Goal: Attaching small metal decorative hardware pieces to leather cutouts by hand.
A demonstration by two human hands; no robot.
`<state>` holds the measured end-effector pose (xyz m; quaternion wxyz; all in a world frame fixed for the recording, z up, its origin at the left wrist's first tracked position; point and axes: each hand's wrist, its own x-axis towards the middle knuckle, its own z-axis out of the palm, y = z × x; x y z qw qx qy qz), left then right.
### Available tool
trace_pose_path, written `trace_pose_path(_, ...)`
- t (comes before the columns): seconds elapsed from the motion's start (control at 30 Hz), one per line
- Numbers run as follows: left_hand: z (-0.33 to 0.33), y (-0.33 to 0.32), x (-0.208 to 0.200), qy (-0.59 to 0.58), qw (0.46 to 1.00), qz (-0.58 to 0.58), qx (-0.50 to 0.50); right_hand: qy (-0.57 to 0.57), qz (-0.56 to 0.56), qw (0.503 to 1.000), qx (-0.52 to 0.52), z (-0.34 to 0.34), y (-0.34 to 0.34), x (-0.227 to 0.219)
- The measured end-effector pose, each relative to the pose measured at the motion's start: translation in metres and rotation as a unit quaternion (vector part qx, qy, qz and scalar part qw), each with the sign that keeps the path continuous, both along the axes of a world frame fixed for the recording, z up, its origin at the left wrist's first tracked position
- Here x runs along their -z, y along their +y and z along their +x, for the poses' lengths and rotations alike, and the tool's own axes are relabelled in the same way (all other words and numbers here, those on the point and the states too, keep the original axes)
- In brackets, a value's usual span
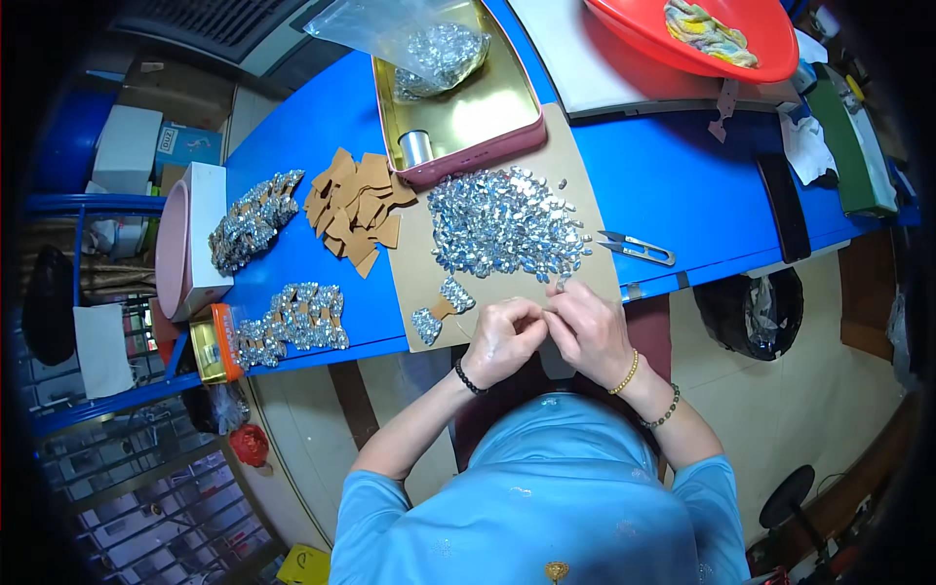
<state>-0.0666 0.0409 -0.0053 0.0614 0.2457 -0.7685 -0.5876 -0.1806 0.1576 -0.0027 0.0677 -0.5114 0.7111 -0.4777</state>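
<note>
Left hand [504, 341] seemingly touches right hand [592, 330] near silver beads [505, 224].

A red basin [634, 37] holding a patterned cloth [710, 35] sat toward the far edge of the blue table [682, 185]; a dark oblong object [783, 208] lay toward its right end, near a green box [846, 146].

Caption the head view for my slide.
Left hand and right hand close together near loose silver beads and a beaded bow-shaped piece on tan board.
</note>
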Motion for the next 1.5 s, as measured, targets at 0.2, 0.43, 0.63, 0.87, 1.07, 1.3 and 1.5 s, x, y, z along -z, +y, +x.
trace_pose_path(0.2, -0.016, -0.005, -0.015, 0.094, 0.983, -0.154, 0.028, -0.349, -0.009, 0.935, 0.058, 0.004, 0.004, -0.003)
trace_pose_path(0.43, -0.016, -0.002, -0.013, 0.068, 0.976, -0.195, 0.063, -0.431, -0.148, 0.888, 0.064, 0.002, 0.006, -0.019)
trace_pose_path(0.63, -0.024, -0.019, -0.009, 0.108, 0.948, -0.297, 0.03, -0.523, -0.039, 0.851, 0.027, -0.014, 0.012, -0.012)
trace_pose_path(0.87, -0.031, -0.027, 0.001, 0.068, 0.916, -0.388, 0.075, -0.469, -0.041, 0.882, 0.026, -0.005, 0.01, 0.013)
trace_pose_path(1.07, -0.033, -0.029, 0.001, 0.085, 0.908, -0.402, 0.085, -0.402, 0.067, 0.913, 0.022, 0.0, 0.009, 0.008)
trace_pose_path(1.3, -0.035, -0.027, 0.001, 0.085, 0.904, -0.409, 0.089, -0.381, 0.079, 0.92, 0.035, 0.004, 0.008, 0.002)
trace_pose_path(1.5, -0.024, -0.025, 0.003, 0.04, 0.995, -0.088, -0.001, -0.306, 0.071, 0.948, 0.042, 0.005, 0.009, -0.003)
